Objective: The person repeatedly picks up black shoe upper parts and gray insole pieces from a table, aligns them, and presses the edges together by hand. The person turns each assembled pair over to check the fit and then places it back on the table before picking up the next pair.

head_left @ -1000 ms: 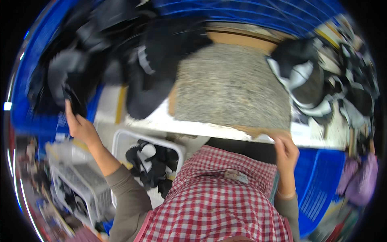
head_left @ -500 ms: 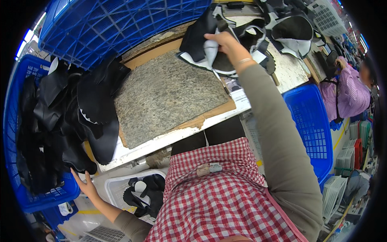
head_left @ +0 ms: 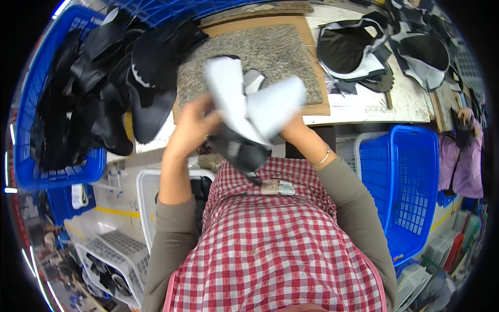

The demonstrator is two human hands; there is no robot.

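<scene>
Black-and-white piece, blurred, in both hands; right hand partly hidden behind its white flap

"What do we see on our right?"

"We have a blue basket by the front edge of the white table, then white crates below it and a red crate farther out. Near the rim we spot a person in a purple top."

"And on our left?"

"We find a yellow floor line, with a pale slotted basket below it."

"Up top?"

"We see a blue lattice crate beside a worn wooden strip."
</scene>
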